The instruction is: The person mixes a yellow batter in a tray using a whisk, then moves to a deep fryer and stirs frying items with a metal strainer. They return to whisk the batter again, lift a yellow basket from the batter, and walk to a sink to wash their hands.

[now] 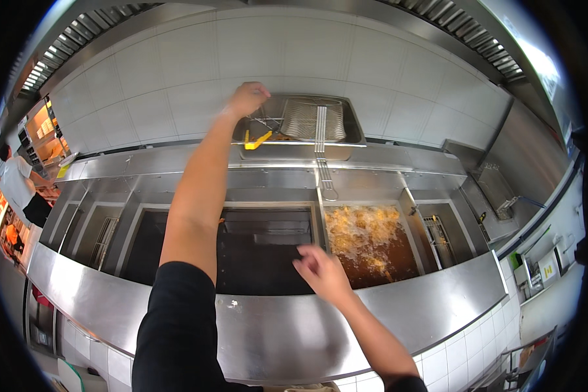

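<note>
My left hand (249,100) reaches over the left side of a deep steel pan (355,128) on the fryer's back ledge, its fingers curled. Whether it grips anything cannot be told. Just below it lie thin metal utensils (267,120) and a yellow-tipped utensil (257,141), which looks like tongs. A wire skimmer (313,120) rests in the pan, with its long handle (323,166) hanging over the front rim. My right hand (326,274), slightly blurred, hovers empty with fingers apart above the dark oil vat (264,267), near bubbling oil with golden frying pieces (362,225).
A steel front ledge (284,333) spans the fryer. Narrow wells with wire racks flank the vats, one at left (105,240) and one at right (438,240). A fry basket (495,188) stands far right. Another person (17,179) works at far left.
</note>
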A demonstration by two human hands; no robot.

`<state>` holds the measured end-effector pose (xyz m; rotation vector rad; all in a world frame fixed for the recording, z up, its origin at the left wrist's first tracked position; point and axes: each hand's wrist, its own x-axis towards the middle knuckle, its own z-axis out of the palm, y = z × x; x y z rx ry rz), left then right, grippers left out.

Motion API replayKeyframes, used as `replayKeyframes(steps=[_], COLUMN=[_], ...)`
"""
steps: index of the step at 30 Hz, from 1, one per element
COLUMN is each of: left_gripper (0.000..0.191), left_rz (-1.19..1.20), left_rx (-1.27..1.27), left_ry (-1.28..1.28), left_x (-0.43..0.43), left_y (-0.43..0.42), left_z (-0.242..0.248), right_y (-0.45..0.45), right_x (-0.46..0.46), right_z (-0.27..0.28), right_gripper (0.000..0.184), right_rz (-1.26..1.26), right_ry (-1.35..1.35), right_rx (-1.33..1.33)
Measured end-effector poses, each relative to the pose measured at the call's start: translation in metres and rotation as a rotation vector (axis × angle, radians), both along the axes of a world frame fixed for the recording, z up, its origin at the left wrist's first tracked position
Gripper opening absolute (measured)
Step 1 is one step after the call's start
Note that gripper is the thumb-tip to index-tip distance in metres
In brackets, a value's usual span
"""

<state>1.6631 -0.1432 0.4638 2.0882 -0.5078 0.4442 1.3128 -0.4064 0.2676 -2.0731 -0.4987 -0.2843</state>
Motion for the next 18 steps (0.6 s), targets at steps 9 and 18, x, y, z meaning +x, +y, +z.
replayKeyframes(steps=[9,18], left_gripper=[0.007,0.009], left_rz=[-0.062,-0.140], left_rx=[-0.263,-0.024], left_ry=[0.099,-0.059], left_x=[-0.016,-0.026], left_y=[0.025,0.041], left_z=[0.017,0.048], right_y=[0.165,0.190], right_x=[0.244,0.324], right_z=[0.078,0.054], right_gripper=[0.081,0.050], right_rz=[-0.251,-0.342], right_ry=[-0.033,0.110], right_rx=[-0.393,-0.524])
